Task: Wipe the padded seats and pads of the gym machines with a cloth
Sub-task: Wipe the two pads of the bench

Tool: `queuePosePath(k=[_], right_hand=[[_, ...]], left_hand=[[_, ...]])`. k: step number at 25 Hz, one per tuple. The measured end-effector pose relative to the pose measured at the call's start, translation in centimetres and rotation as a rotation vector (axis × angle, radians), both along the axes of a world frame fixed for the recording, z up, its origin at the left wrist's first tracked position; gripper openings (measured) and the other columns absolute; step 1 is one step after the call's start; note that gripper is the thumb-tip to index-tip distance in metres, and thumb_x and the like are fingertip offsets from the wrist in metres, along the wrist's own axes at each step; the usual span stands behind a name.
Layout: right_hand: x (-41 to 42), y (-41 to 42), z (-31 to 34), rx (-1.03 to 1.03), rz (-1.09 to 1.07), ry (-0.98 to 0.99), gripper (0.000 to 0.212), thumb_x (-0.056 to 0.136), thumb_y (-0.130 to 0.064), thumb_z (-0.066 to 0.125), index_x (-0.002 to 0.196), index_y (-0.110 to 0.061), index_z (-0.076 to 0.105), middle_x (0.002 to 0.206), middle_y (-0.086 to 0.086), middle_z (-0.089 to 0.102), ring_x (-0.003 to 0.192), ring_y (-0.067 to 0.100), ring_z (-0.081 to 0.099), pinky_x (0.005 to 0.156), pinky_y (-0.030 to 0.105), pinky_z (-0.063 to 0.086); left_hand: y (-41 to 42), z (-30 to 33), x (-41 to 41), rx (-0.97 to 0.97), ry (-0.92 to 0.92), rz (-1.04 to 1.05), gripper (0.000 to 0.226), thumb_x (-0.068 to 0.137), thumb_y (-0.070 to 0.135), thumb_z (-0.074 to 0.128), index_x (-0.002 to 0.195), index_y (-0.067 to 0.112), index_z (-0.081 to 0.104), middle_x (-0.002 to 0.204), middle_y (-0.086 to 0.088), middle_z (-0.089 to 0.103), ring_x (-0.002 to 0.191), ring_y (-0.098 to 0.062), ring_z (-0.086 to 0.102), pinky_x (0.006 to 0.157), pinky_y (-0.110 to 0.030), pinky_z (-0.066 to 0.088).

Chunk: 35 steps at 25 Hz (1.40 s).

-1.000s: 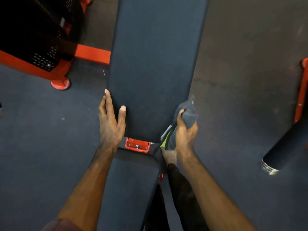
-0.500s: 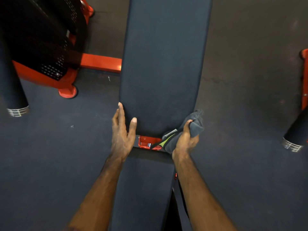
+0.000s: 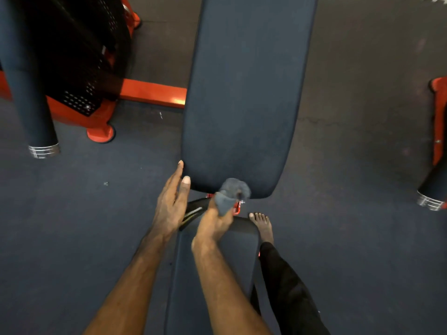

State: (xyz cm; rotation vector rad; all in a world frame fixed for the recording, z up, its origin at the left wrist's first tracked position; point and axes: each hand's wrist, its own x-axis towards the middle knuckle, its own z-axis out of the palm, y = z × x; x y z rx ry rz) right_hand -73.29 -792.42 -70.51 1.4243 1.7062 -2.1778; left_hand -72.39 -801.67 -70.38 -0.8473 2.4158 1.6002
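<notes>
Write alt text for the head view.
The right hand grips a grey cloth against the near end of a long dark bench pad, while the left hand rests open at its near-left corner. A bare foot stands beside the seat pad.

- The floor point(image 3: 350, 238) is dark rubber matting, bluish near the viewer and greyer farther off, with a faint crack line and a few pale specks.
- At upper left stands an orange machine frame point(image 3: 150, 93) with a round foot point(image 3: 101, 134) on the floor.
- A black perforated cover point(image 3: 79, 68) sits over that frame.
- A dark padded roller point(image 3: 26, 88) with a silver end cap hangs at far left.
- Another roller point(image 3: 433, 189) and an orange post point(image 3: 439, 122) stand at the right edge.
</notes>
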Motion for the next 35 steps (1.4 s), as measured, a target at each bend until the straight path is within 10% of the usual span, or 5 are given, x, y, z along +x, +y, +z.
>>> queuePosePath(k=[7,12,15,21,35], right_hand=[[1.2,6.5,5.9,0.142,0.682,0.290,0.055,0.092,-0.009,0.071,0.143,-0.026,0.061,0.150,-0.011,0.060,0.146,0.017,0.050,0.120,0.033,0.041],[-12.9,11.6,12.9,0.693,1.050,0.870,0.057,0.094,-0.002,0.068,0.149,-0.003,0.055,0.163,0.015,0.042,0.155,0.030,0.036,0.125,0.057,0.030],[-22.1,11.2,16.7,0.980,1.081,1.069,0.063,0.088,0.003,0.062,0.150,-0.010,0.056,0.163,0.015,0.042,0.156,0.035,0.033,0.128,0.045,0.028],[-28.5,11.4,12.0,1.646,1.524,0.792,0.095,0.073,-0.011,0.067,0.160,-0.036,0.039,0.176,0.002,0.012,0.161,0.042,-0.003,0.118,0.080,0.005],[-8.4,14.2,0.1,1.435,1.701,0.599,0.072,0.088,-0.042,0.052,0.159,-0.032,0.044,0.174,0.005,0.020,0.161,0.043,0.003,0.121,0.076,0.005]], left_hand=[[-0.9,0.4,3.5,0.061,-0.041,0.119,0.065,0.102,0.067,0.039,0.161,0.038,0.040,0.160,0.012,0.050,0.148,0.002,0.042,0.128,-0.036,0.031],[2.9,-0.4,0.3,-0.035,0.045,0.110,0.077,0.102,0.069,0.032,0.165,0.024,0.033,0.172,0.006,0.028,0.158,-0.002,0.022,0.130,-0.031,0.020],[3.6,0.3,-3.5,-0.083,0.097,0.170,0.076,0.105,0.064,0.033,0.167,0.022,0.025,0.175,0.001,0.019,0.161,-0.009,0.015,0.130,-0.030,0.014],[3.4,2.0,-7.0,-0.164,0.107,0.164,0.079,0.107,0.063,0.033,0.168,0.014,0.021,0.175,-0.006,0.020,0.161,-0.019,0.017,0.129,-0.031,0.014],[6.0,-1.1,-1.0,-0.138,-0.058,0.226,0.075,0.108,0.056,0.031,0.169,0.017,0.013,0.176,-0.002,0.014,0.161,-0.014,0.014,0.127,-0.029,0.016]])
